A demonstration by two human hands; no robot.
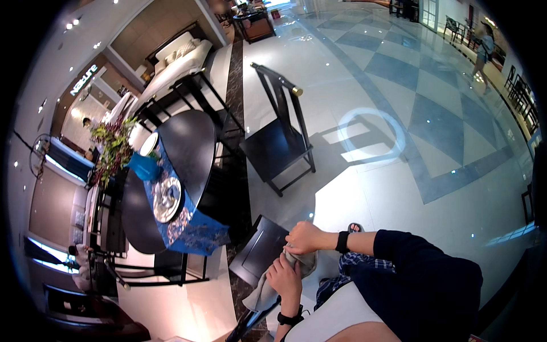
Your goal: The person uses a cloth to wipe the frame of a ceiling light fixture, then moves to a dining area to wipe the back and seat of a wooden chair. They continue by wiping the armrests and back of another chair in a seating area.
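Both hands hold a crumpled grey cloth (261, 295) in front of my body. My right hand (303, 237) grips its upper part with curled fingers. Just below, my left hand (285, 275) presses on the cloth, fingers bent over it. Beneath the hands is a dark wooden chair seat (261, 248). A dark glossy rail (256, 318) emerges from under the cloth's lower end; the cloth hides how much of the rail it covers.
Left of me stands a dark oval dining table (190, 145) with a blue runner (194, 235), stacked plates (167, 201) and a blue vase (144, 166) of berry branches. Another dark chair (277, 147) stands ahead. Beyond is a bed (181, 57). A person (483, 49) is far right.
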